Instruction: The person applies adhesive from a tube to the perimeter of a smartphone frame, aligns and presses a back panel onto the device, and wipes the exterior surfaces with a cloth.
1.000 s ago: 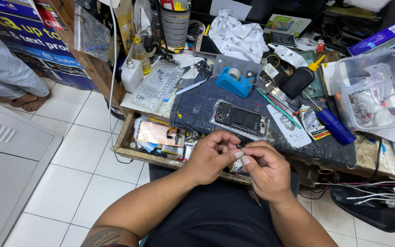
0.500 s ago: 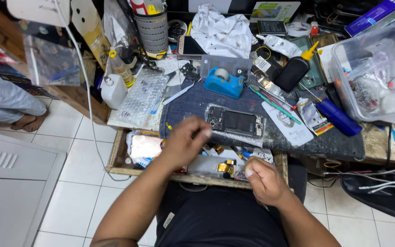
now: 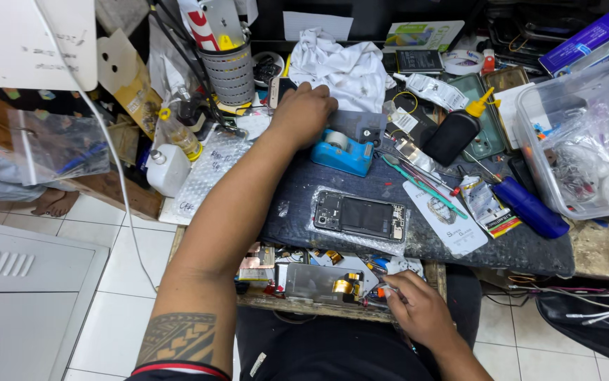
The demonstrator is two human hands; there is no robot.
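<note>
Since the earlier frame, the left hand (image 3: 303, 111) had travelled from the near edge of the worktop to its far side, while the right hand (image 3: 417, 310) had stayed low at the near edge. At the far-left corner stood one grey mesh pen holder (image 3: 232, 70) and, nearer, one white plastic bottle (image 3: 167, 169). The left hand lay fingers curled, knuckles up, touching the blue plastic tape dispenser (image 3: 341, 152); whether it gripped anything could not be told. One opened black smartphone chassis (image 3: 359, 215) lay flat at the centre of the dark blue work mat (image 3: 488, 247). It was judged light, stiff and fragile, best held by its long side edges, clear of the exposed boards. The right hand pinched a small part, too small to identify, above the open wooden drawer (image 3: 297, 305). Further right lay one blue-handled screwdriver (image 3: 527, 206) and one clear plastic storage bin (image 3: 530, 141).
</note>
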